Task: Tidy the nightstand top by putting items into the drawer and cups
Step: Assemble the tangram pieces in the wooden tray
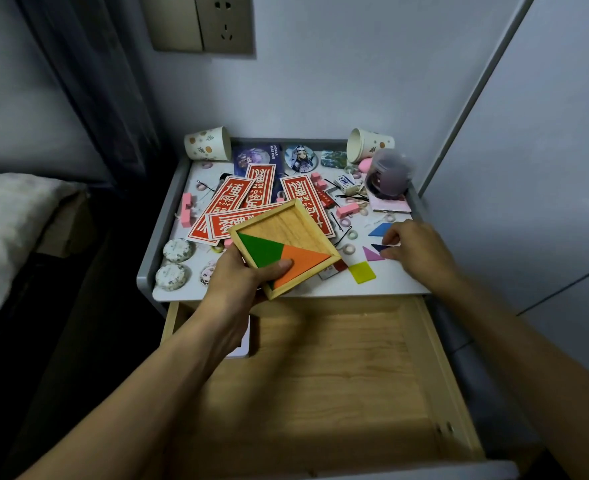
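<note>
My left hand (241, 282) grips a square wooden tangram tray (288, 226) by its near corner, tilted above the nightstand's front edge. A green triangle (260, 249) and an orange triangle (303, 261) lie in the tray. My right hand (414, 247) pinches a dark blue tangram piece (379, 247) on the white nightstand top (400, 282). Loose beside it lie a blue piece (379, 230), a pink triangle (371, 254) and a yellow square (362, 272). The wooden drawer (338, 368) stands open below. Two paper cups, one at the back left (208, 143) and one at the back right (367, 144), lie on their sides.
Red printed cards (262, 188), pink erasers (346, 211), hair ties, hairpins, round badges (300, 158), two speckled round cakes (177, 251) and a purple lidded jar (388, 174) clutter the top. A bed lies to the left, a wall socket (224, 22) behind, a white door to the right.
</note>
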Motion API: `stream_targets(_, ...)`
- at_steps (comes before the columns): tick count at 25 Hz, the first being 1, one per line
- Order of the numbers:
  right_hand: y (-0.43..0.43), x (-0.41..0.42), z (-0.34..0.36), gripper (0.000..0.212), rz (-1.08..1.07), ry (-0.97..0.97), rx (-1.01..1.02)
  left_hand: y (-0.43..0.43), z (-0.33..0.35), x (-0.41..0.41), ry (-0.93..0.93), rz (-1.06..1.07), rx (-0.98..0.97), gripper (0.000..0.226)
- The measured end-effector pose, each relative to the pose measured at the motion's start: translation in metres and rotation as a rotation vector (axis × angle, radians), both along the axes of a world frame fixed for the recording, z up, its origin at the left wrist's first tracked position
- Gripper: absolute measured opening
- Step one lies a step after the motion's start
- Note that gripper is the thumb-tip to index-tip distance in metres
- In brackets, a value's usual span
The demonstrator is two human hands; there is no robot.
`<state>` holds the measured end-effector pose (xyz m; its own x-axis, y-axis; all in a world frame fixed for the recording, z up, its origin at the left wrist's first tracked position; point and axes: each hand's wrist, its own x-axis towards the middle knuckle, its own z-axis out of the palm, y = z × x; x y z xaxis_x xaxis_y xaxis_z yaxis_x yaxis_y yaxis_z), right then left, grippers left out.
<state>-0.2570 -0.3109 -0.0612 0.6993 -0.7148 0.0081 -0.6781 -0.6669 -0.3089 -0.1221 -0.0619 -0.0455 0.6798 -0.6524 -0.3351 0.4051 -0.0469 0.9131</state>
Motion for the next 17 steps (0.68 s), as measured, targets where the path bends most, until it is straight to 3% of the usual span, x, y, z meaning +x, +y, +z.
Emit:
stream_targets(5, 0.003, 0.000, 0.005, 0.019, -0.046, 0.070, 0.030, 0.000, -0.001, 0.001, -0.008, -0.001, 0.002, 0.054)
stream_targets(9, 0.014, -0.008, 0.023, 0.016, 0.060, -0.095, 0.042, -0.001, -0.001, 0.001, -0.029, 0.003, -0.006, 0.057)
stream_targets(12, 0.032, -0.008, 0.024, 0.022, 0.235, 0.082, 0.148, 0.000, -0.003, 0.000, -0.034, 0.008, 0.002, 0.056)
stream_targets(17, 0.038, -0.004, 0.012, 0.024, 0.164, 0.146, 0.210, 0.002, -0.003, -0.003, -0.028, 0.007, 0.015, 0.050)
